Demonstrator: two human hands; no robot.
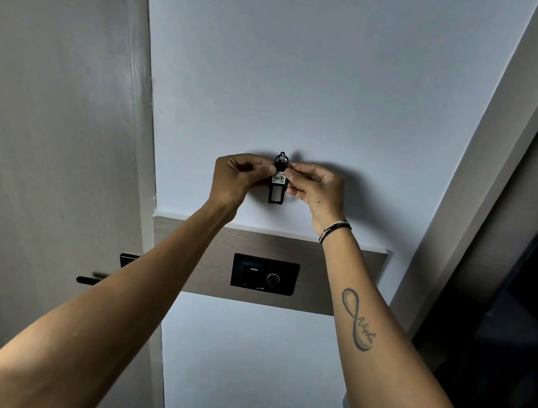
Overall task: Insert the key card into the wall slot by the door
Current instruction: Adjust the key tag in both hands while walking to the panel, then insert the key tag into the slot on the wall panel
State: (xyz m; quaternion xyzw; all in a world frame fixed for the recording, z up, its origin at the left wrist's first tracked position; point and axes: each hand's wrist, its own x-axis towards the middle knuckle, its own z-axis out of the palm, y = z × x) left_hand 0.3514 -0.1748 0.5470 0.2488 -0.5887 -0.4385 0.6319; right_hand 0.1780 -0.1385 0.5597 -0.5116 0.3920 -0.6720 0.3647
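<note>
A black key card tag (277,188) with a white label reading 407 hangs upright against the white wall, between my two hands. My left hand (235,180) pinches its left edge with thumb and fingertips. On the other side, my right hand (317,190) grips its right edge near the metal ring at the top. Whether a wall slot sits behind the tag is hidden by it and my fingers.
A wooden band (320,275) crosses the wall below my hands and carries a black switch panel (265,274) with a round dial. The grey door (51,147) with a black handle (92,280) stands at the left. A dark opening (523,297) lies at the right.
</note>
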